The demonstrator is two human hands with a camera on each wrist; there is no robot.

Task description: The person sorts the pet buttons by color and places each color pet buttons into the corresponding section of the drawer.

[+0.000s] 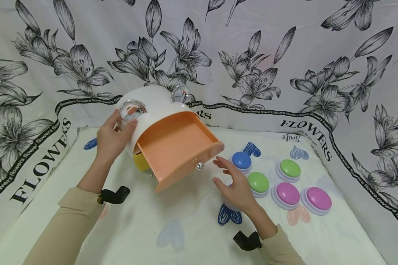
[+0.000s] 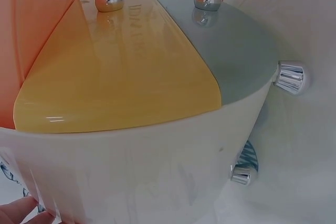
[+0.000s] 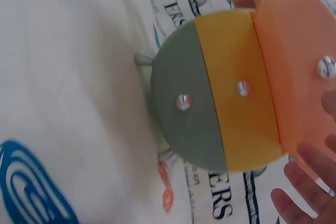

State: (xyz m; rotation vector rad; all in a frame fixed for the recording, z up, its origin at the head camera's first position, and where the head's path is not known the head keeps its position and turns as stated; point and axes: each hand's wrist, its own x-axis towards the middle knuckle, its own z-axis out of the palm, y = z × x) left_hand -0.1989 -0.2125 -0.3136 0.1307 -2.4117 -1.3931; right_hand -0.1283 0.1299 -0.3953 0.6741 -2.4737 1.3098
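A round white drawer box (image 1: 152, 99) with silver ring ears stands left of centre. Its orange top drawer (image 1: 182, 143) is pulled far out and looks bare inside, with a silver knob (image 1: 199, 166) on its front. Below it, the yellow drawer (image 2: 121, 72) and the grey-green drawer (image 2: 231, 45) are closed. At the box's upper left side my left hand (image 1: 114, 134) grips it by the left ear (image 1: 132, 109), thumb in front. My right hand (image 1: 235, 186) is held just right of the orange drawer's front, fingers spread and slightly bent, holding nothing.
Several push-button lights lie to the right: blue (image 1: 241, 161), green (image 1: 258, 182) and pink (image 1: 287, 193) among them. Another is partly hidden behind my right hand. A white cloth with printed hearts covers the table (image 1: 126, 228). A flower-printed curtain (image 1: 219, 88) hangs behind.
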